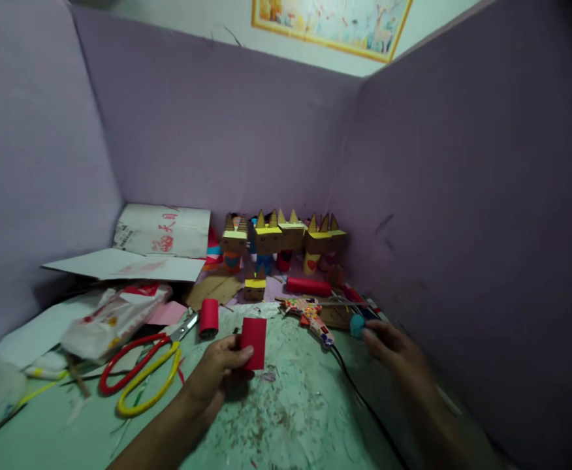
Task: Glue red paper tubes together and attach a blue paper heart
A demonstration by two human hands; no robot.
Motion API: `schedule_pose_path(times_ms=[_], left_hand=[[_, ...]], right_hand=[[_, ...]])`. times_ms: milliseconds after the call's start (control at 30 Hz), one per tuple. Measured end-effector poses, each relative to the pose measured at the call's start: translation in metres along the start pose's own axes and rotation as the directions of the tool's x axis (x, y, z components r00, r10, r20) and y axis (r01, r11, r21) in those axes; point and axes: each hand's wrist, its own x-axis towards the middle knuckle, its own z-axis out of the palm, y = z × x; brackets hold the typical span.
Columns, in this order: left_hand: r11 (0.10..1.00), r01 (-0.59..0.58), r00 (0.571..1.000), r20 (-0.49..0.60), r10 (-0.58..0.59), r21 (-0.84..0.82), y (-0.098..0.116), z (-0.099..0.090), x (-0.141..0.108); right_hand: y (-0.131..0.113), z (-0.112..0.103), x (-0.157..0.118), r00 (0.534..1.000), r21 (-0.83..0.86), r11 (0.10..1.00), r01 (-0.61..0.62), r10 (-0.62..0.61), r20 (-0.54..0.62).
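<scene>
My left hand (222,367) pinches a flat red rectangular piece (254,333) by its lower left side, above the middle of the table. To the right, my right hand (394,346) has its thumb and fingers closed on a small round blue piece (357,324). Between the two hands and a bit farther back lies a colourfully patterned glue gun (310,316), its black cord running toward the front right. A red roll (209,318) stands behind my left hand. Scissors (153,365) with one red and one yellow handle lie to the left.
Several cardboard figures (268,240) with pointed tops line the back. A small cardboard box head (254,287) and a lying red roll (308,286) are before them. White card (129,264) and a plastic bag (119,320) lie at left. Purple panels (227,117) enclose the green table (290,424).
</scene>
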Motion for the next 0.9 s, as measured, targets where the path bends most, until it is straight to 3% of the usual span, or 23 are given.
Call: schedule_pose_path(times_ms=[67, 133, 267, 433, 600, 900], left_hand=[[1.000, -0.017, 1.000, -0.008, 0.017, -0.016, 0.000, 0.000, 0.002], [0.999, -0.033, 0.999, -0.004, 0.033, -0.012, 0.001, 0.001, 0.003], [0.999, -0.030, 0.999, 0.024, 0.030, 0.016, 0.000, 0.002, 0.006], [0.999, -0.005, 1.000, 0.025, 0.004, 0.034, -0.011, -0.004, 0.015], [0.999, -0.032, 0.999, -0.002, 0.032, 0.027, -0.013, -0.004, 0.015], [0.996, -0.091, 0.996, -0.005, 0.091, 0.009, -0.012, -0.005, 0.014]], right_hand=[[-0.030, 0.029, -0.005, 0.982, 0.304, 0.952, -0.020, -0.037, 0.183], [-0.049, 0.060, -0.013, 0.913, 0.444, 0.886, -0.133, -0.064, 0.402], [-0.047, 0.101, -0.021, 0.878, 0.534, 0.808, -0.249, -0.045, 0.477], [-0.021, 0.104, -0.017, 0.864, 0.516, 0.795, -0.320, 0.022, 0.502], [-0.016, 0.102, -0.016, 0.835, 0.458, 0.807, -0.373, 0.076, 0.545], [0.000, 0.116, -0.026, 0.766, 0.374, 0.784, -0.495, 0.191, 0.614]])
